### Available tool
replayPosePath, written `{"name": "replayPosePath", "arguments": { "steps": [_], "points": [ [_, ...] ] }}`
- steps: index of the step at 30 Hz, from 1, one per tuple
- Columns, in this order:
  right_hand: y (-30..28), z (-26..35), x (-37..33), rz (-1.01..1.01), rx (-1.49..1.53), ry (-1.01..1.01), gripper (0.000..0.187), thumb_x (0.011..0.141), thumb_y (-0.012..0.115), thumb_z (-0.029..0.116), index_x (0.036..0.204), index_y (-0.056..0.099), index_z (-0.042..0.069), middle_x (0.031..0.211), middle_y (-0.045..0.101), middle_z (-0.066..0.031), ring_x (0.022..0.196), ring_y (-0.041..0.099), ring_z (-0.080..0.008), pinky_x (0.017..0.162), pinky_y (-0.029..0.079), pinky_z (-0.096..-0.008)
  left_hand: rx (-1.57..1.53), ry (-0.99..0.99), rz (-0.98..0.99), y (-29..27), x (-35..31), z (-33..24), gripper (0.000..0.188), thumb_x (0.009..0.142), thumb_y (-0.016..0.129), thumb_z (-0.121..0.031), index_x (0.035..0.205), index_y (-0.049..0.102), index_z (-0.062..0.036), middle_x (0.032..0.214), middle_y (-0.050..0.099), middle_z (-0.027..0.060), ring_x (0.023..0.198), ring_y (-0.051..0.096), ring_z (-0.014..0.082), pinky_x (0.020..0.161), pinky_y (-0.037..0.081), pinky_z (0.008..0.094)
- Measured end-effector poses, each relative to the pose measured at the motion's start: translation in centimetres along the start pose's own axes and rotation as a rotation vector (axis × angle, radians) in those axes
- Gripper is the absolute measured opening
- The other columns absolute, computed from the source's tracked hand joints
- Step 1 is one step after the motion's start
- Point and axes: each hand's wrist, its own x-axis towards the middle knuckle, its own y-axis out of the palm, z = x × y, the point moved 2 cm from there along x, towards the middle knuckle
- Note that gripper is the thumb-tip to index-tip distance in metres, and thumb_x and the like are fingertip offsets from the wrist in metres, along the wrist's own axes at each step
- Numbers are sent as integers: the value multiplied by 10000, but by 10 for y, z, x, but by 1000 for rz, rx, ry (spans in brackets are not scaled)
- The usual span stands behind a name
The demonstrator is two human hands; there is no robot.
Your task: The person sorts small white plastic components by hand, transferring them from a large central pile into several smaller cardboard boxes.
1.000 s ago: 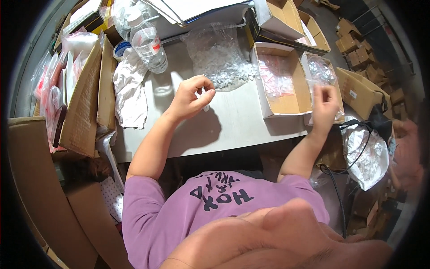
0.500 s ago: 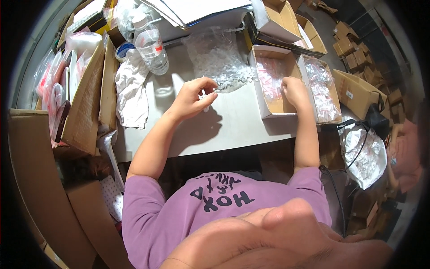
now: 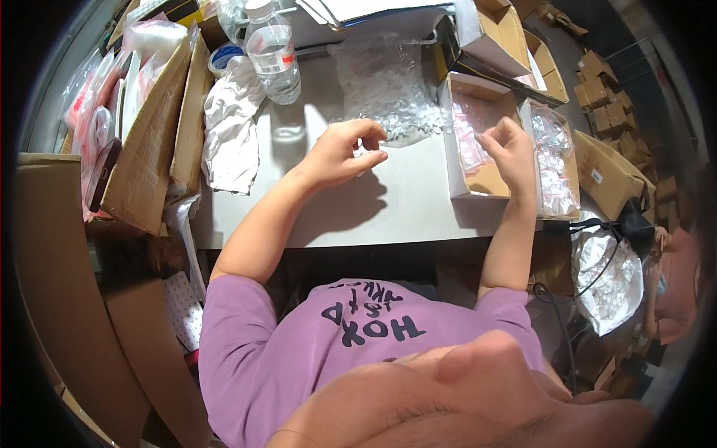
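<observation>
My left hand (image 3: 346, 153) hovers over the grey table, its fingers curled and the thumb a little apart from them. A few small white pieces (image 3: 361, 151) show within the curl; their kind is unclear. Just beyond lies a clear plastic bag (image 3: 373, 71) with many small pale pieces at its near end. My right hand (image 3: 511, 153) is over the right side of an open carton (image 3: 489, 181), thumb and fingers bent together in a pinch. Whatever is between those fingertips is too small to make out. Small clear bags with red strips (image 3: 470, 134) fill the carton's left part.
Right of the carton stands another box (image 3: 569, 196) of filled clear bags. A water bottle (image 3: 273, 60), a white cloth (image 3: 230, 134) and a tape roll (image 3: 224, 58) are at the left. Cardboard boxes (image 3: 142, 142) line the left edge. A person (image 3: 676, 287) is at far right.
My right hand has lifted from the bags in the carton and drawn back, its fingers loosening somewhat. The left hand stays curled near the clear bag. The whole view has shifted slightly.
</observation>
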Motion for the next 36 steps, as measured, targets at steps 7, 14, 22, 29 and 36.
{"name": "replayPosePath", "arguments": {
  "steps": [7, 14, 22, 29, 36],
  "points": [
    [11, -27, 2, 281, -636, 68, 439, 684, 752, 163, 1063, 563, 46, 950, 645, -192, 912, 618, -331, 778, 475, -396, -35, -31, 3, -3, -3, -1, 242, 790, 677, -173, 963, 600, -22, 774, 609, 41, 706, 570, 123, 620, 422, 258],
    [0, -35, -1, 318, -462, 206, 257, 781, 641, 101, 1002, 534, 25, 865, 642, -208, 861, 618, -345, 741, 462, -419, -22, -30, 9, -2, -4, -1, 250, 793, 671, -172, 976, 596, -19, 784, 613, 45, 722, 578, 128, 626, 429, 262],
    [3, -15, -7, -64, -811, -225, 178, 840, 565, 178, 912, 655, 43, 902, 648, -176, 839, 604, -357, 745, 470, -416, 4, -64, 1, -1, -3, 1, 247, 803, 658, -172, 983, 596, -15, 794, 612, 52, 727, 579, 135, 632, 433, 265],
    [17, 36, -8, -217, -612, 20, 133, 839, 578, 125, 896, 644, 25, 812, 667, -145, 709, 643, -301, 670, 498, -348, -11, -77, 5, -1, -6, 3, 259, 807, 651, -180, 1001, 596, -19, 808, 618, 56, 740, 585, 135, 629, 434, 265],
    [89, 71, -18, 204, 289, -179, 53, 860, 593, 42, 856, 599, -10, 751, 614, -27, 701, 562, -79, 639, 444, -217, -496, -192, -69, 11, -4, 13, 249, 854, 646, -143, 1027, 577, 21, 994, 622, 68, 912, 563, 119, 726, 472, 248]
  ]
}}
